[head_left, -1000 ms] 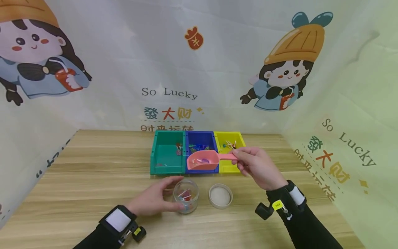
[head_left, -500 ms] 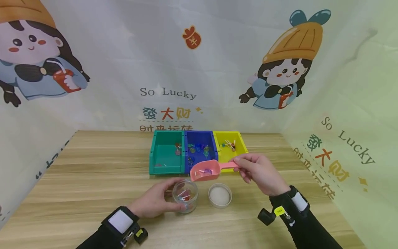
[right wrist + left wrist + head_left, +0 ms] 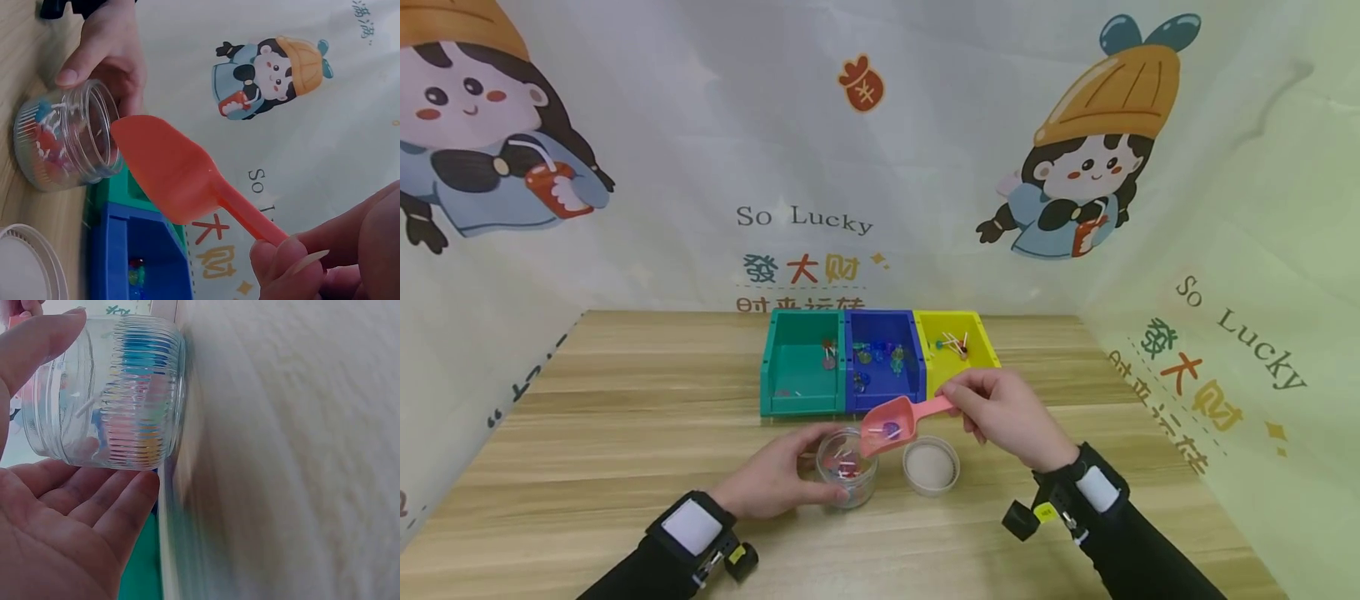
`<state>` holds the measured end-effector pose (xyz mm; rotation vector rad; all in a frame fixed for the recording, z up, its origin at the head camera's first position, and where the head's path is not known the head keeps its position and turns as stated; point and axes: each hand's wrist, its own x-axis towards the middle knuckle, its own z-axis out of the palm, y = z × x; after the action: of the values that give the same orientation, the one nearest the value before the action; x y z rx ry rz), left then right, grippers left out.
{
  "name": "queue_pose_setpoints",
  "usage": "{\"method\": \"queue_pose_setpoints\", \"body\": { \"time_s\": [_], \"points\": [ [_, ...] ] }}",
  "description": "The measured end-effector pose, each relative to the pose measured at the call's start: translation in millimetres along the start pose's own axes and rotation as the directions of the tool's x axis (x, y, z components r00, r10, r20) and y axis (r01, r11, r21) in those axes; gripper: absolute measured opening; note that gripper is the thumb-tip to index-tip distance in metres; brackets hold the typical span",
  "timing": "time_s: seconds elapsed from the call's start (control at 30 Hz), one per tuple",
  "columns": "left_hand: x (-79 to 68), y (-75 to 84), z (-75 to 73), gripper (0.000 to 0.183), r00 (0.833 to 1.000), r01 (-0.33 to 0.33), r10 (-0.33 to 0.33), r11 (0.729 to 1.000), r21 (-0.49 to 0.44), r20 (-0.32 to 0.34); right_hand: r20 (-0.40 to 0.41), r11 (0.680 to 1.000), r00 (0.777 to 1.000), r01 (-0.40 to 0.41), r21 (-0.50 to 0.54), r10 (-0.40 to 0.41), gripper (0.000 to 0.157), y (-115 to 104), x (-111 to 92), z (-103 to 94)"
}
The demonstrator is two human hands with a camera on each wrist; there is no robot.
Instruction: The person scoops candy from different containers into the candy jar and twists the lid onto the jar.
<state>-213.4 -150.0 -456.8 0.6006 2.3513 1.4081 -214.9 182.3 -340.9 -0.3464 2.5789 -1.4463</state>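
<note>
My left hand (image 3: 778, 472) holds a clear jar (image 3: 103, 394) upright on the table, thumb on one side and fingers along the other. Small colourful pieces, some with white sticks like tiny lollipops, lie in the jar. By its handle, my right hand (image 3: 1003, 417) pinches a pink scoop (image 3: 169, 169). The scoop's lip dips toward the jar and overlaps the right side of its mouth in the head view. A purple piece (image 3: 891, 430) and a white stick show in the scoop. A white round lid (image 3: 931, 465) lies just right of the jar.
Behind the jar stand three joined bins: green (image 3: 801, 408), blue (image 3: 887, 407) and yellow (image 3: 981, 333). Reddish pieces lie in the green one, blue and greenish ones in the blue, stick pieces in the yellow. A printed cloth (image 3: 925, 167) walls the table's back and sides.
My right hand has brought the scoop down from in front of the bins to the jar's mouth, and its lip now tilts downward. My left hand and the jar have stayed in place.
</note>
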Motion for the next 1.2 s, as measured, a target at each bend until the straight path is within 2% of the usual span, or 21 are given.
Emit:
{"method": "queue_pose_setpoints", "body": {
  "time_s": [0.3, 0.73, 1.2],
  "points": [
    [3.0, 1.9, -2.4, 0.087, 1.0, 0.006, -0.006, 1.0, 0.011, -0.002, -0.015, 0.999, 1.0, 0.009, -0.033, -0.01, 0.027, -6.2, -0.3, -3.4],
    [0.0, 0.6, 1.6, 0.087, 0.999, 0.034, -0.034, 0.999, 0.012, -0.002, -0.015, 1.0, 1.0, 0.0, 0.003, 0.0, 0.026, 3.0, -4.2, -0.2],
    [2.0, 1.7, -0.8, 0.085, 1.0, -0.006, 0.006, 1.0, 0.019, 0.0, -0.026, 0.999, 0.999, -0.021, 0.048, 0.022, 0.025, 5.5, -3.1, 0.1]
  ]
}}
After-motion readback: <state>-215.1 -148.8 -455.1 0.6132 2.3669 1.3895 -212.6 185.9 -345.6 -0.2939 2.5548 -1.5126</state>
